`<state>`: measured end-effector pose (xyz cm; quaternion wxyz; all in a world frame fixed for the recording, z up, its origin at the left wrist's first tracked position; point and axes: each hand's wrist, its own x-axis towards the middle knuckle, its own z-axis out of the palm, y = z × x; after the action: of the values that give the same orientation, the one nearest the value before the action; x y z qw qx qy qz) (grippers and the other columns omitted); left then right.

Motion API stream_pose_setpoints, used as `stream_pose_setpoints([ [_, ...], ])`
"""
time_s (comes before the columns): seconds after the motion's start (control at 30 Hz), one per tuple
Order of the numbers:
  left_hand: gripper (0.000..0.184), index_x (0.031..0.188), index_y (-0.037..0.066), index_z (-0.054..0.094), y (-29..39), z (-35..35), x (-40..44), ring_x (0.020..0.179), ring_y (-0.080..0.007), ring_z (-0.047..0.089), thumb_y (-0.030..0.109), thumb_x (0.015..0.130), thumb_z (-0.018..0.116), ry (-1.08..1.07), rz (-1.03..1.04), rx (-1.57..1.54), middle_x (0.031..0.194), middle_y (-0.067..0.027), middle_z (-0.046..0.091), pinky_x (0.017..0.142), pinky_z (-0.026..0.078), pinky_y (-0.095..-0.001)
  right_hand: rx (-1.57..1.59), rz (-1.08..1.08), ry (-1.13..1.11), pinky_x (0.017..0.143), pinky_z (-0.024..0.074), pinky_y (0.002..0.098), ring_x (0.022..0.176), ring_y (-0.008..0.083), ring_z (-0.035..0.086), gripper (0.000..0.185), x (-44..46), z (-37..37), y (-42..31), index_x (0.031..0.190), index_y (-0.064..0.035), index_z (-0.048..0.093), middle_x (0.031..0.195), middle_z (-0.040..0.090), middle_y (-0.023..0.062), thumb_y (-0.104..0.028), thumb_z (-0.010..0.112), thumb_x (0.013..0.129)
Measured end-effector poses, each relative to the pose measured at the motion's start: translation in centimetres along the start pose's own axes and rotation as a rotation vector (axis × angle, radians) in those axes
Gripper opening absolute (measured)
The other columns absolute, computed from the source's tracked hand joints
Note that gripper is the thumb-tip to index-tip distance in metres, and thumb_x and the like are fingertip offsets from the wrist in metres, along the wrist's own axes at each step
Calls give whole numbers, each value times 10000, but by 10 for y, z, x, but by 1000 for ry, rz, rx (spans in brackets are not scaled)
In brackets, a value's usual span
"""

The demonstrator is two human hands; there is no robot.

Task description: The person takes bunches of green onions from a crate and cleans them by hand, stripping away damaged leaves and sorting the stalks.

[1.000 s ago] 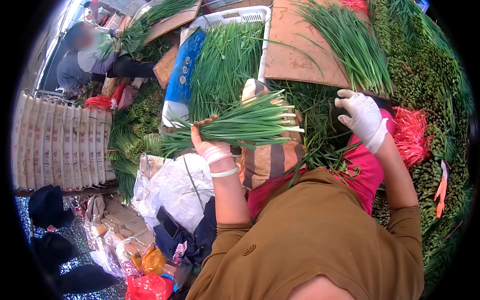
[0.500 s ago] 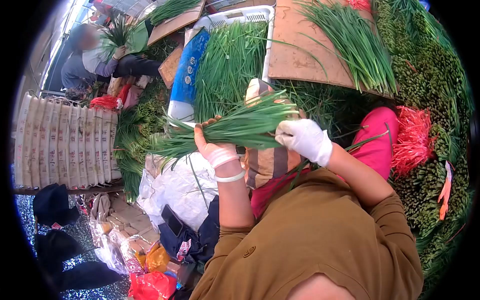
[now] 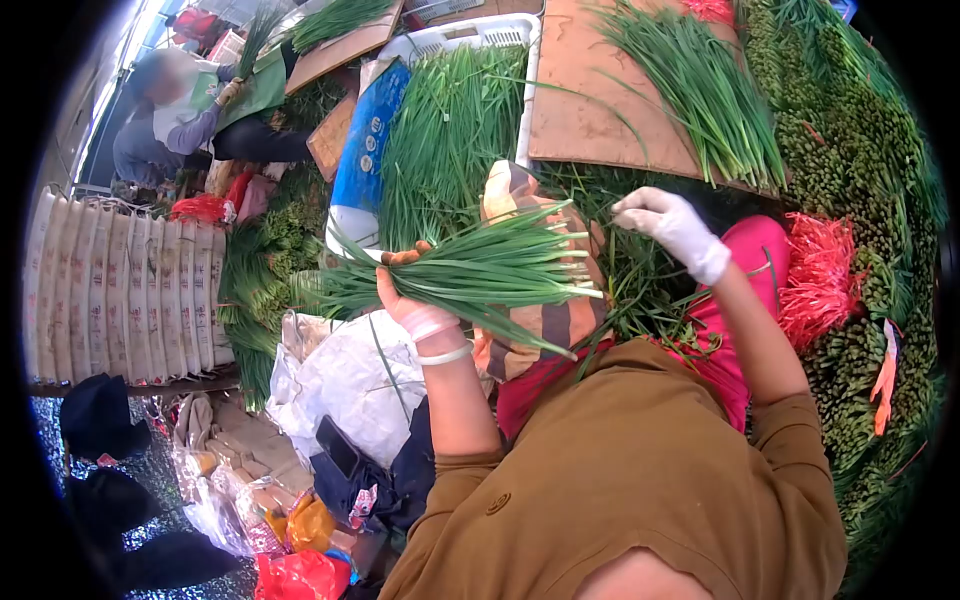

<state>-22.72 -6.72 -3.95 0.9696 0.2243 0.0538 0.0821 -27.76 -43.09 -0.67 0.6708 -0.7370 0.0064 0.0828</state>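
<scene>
My left hand (image 3: 405, 298) is closed round a bunch of garlic chives (image 3: 490, 262), fanned out with its pale cut ends to the right. One leaf sags below the rest. To the right of those ends, apart from the bunch, is my right hand (image 3: 672, 228) in a white glove. Its fingertips are pinched together; whatever is between them is too small to make out. Beneath the bunch, a striped orange and brown cloth (image 3: 530, 325) covers my knee. Loose green leaves (image 3: 645, 285) lie under my right hand and on my pink-clad leg (image 3: 745, 265).
Ahead stands a white crate (image 3: 530, 90) full of chives. More chives (image 3: 700, 90) lie on a brown board (image 3: 580, 115). Tied bundles (image 3: 850, 150) and red plastic ties (image 3: 820, 285) line the right side. Stacked white sacks (image 3: 125, 290) are at left. Another person (image 3: 190, 120) sits far left.
My right hand has moved away from the chives' cut ends, up and to the right. Loose leaves have appeared beneath it. The bunch in my left hand now fans wider. The other person's handful has risen.
</scene>
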Motion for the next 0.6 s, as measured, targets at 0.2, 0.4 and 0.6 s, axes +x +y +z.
stream_pose_setpoints([
  [0.2,237,1027,112,634,-7,19,-12,893,-222,599,293,929,516,-40,-63,-69,876,-24,645,954,443,-449,252,116,-103,721,462,242,778,71,552,143,27,52,22,890,-28,642,856,634,-5,-130,718,827],
  [0.4,242,1032,127,631,2,11,-6,969,-256,580,317,897,566,-104,-49,-39,900,-3,650,1000,410,-430,-245,39,-165,666,483,312,704,165,601,144,7,27,13,786,-45,647,740,636,59,-165,727,778],
  [0.6,298,1056,136,628,9,5,-3,984,-303,580,376,907,535,-50,-61,10,904,-30,666,958,430,-441,-1131,-68,47,785,510,409,887,316,636,172,-6,-58,27,891,-61,666,921,665,131,-164,639,756],
])
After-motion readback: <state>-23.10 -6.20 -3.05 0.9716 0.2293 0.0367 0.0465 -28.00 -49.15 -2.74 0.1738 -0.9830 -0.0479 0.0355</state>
